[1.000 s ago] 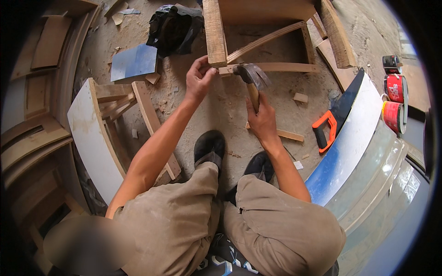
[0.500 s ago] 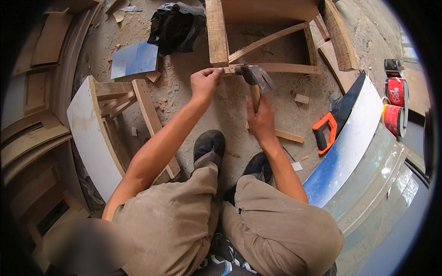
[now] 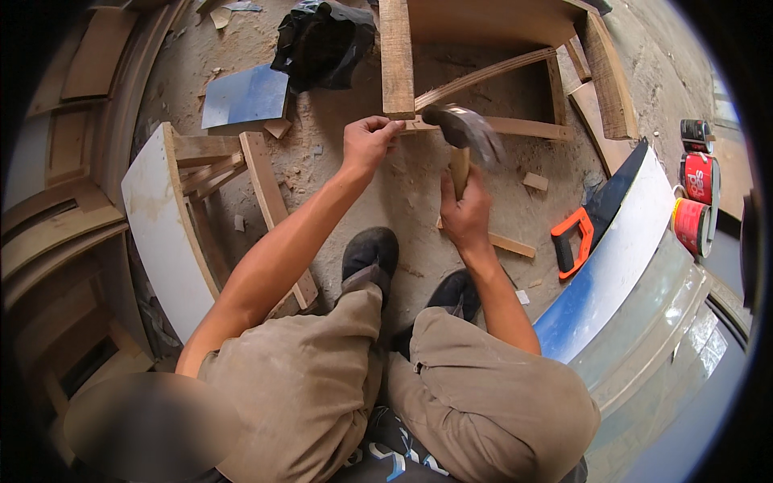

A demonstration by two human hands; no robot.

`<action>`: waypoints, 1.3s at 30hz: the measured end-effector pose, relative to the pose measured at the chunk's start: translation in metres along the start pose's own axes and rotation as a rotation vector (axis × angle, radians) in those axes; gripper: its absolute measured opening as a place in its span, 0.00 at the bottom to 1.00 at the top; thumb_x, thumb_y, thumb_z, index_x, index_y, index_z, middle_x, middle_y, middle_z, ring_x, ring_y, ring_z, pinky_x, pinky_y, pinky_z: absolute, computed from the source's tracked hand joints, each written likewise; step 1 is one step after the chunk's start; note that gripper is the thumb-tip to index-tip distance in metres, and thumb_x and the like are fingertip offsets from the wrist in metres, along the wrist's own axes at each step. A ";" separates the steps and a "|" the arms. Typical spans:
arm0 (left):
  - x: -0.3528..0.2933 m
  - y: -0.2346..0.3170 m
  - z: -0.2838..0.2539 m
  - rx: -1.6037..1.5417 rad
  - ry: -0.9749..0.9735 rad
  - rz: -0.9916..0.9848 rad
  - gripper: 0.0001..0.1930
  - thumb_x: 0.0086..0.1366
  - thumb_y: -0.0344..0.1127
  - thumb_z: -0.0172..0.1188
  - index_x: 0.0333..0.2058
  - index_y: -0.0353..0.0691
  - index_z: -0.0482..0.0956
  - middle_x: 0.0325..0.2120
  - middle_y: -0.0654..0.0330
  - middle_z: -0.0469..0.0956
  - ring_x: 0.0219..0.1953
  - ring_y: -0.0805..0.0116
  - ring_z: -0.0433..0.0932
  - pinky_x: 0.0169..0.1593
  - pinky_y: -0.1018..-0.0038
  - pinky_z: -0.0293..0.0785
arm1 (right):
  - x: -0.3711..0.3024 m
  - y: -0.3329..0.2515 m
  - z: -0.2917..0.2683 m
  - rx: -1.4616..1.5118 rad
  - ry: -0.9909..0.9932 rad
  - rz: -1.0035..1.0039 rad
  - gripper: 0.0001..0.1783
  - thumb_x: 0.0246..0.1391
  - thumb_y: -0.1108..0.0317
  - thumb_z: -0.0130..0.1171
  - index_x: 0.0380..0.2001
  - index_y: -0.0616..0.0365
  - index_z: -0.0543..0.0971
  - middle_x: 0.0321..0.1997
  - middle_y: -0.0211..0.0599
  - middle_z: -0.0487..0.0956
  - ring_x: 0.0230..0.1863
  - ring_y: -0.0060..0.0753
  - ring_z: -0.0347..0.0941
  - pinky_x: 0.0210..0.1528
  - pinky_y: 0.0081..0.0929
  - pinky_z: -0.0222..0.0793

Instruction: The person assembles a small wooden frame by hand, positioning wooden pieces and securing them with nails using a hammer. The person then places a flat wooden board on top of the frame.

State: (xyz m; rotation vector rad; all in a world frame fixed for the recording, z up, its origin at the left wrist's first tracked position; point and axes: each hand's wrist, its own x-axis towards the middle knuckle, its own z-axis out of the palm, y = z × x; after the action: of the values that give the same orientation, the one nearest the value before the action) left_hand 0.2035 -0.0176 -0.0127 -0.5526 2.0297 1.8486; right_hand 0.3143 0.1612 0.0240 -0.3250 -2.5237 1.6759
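My right hand (image 3: 465, 211) is wrapped around the wooden handle of a claw hammer (image 3: 459, 129). The hammer's metal head is slightly blurred and hovers by a thin wooden strip (image 3: 527, 129) at the near side of a wooden frame (image 3: 398, 68). Thumb and fingers of my left hand (image 3: 370, 146) are pinched together at the strip's left end, just below the frame's thick post. Whatever sits between those fingertips is too small or hidden to make out.
At left stands a white-faced wooden piece (image 3: 161, 217) with slats. An orange-handled handsaw (image 3: 573, 241) lies at right on a blue-and-white board (image 3: 596, 290), near several cans (image 3: 697, 179). A black plastic bag (image 3: 326, 48) and wood offcuts (image 3: 535, 181) lie on the dusty floor.
The whole view has shifted a little, so the frame sits lower and farther right. The hammer head has tilted slightly. My left hand keeps its pinch at the strip's end.
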 end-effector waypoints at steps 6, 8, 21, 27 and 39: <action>-0.002 0.002 -0.003 -0.009 -0.002 0.026 0.14 0.60 0.38 0.71 0.33 0.30 0.84 0.26 0.61 0.82 0.27 0.75 0.78 0.31 0.77 0.77 | 0.004 -0.012 -0.006 0.070 0.042 0.006 0.20 0.65 0.59 0.57 0.51 0.64 0.73 0.36 0.62 0.80 0.38 0.65 0.79 0.38 0.44 0.74; 0.000 0.001 -0.003 -0.013 -0.012 0.038 0.14 0.60 0.38 0.72 0.32 0.30 0.84 0.25 0.61 0.82 0.26 0.75 0.78 0.30 0.77 0.76 | 0.002 -0.016 -0.009 0.076 0.105 -0.023 0.19 0.64 0.60 0.57 0.50 0.63 0.73 0.37 0.63 0.79 0.38 0.68 0.78 0.37 0.46 0.73; -0.004 0.005 0.004 -0.002 0.006 0.107 0.10 0.60 0.35 0.69 0.27 0.33 0.84 0.18 0.66 0.77 0.20 0.81 0.71 0.25 0.81 0.66 | -0.005 0.004 0.003 -0.088 0.031 -0.123 0.19 0.61 0.64 0.60 0.50 0.63 0.70 0.31 0.61 0.80 0.36 0.70 0.77 0.31 0.50 0.71; -0.002 0.000 -0.003 0.022 0.019 0.111 0.10 0.60 0.36 0.69 0.28 0.33 0.84 0.18 0.66 0.77 0.19 0.81 0.71 0.24 0.81 0.65 | 0.002 -0.003 0.001 -0.049 -0.079 -0.023 0.19 0.63 0.63 0.58 0.49 0.65 0.70 0.33 0.64 0.79 0.37 0.70 0.77 0.32 0.49 0.73; 0.003 -0.002 -0.005 0.004 -0.026 0.073 0.13 0.61 0.38 0.71 0.31 0.31 0.85 0.25 0.61 0.82 0.25 0.77 0.77 0.30 0.78 0.76 | -0.003 -0.012 0.004 -0.037 -0.120 0.111 0.19 0.65 0.59 0.54 0.50 0.62 0.68 0.30 0.65 0.79 0.35 0.71 0.77 0.33 0.52 0.72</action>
State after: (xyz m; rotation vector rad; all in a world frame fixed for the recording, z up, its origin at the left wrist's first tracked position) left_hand 0.2020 -0.0225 -0.0155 -0.4562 2.0619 1.8824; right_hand 0.3146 0.1527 0.0333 -0.3860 -2.6718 1.7385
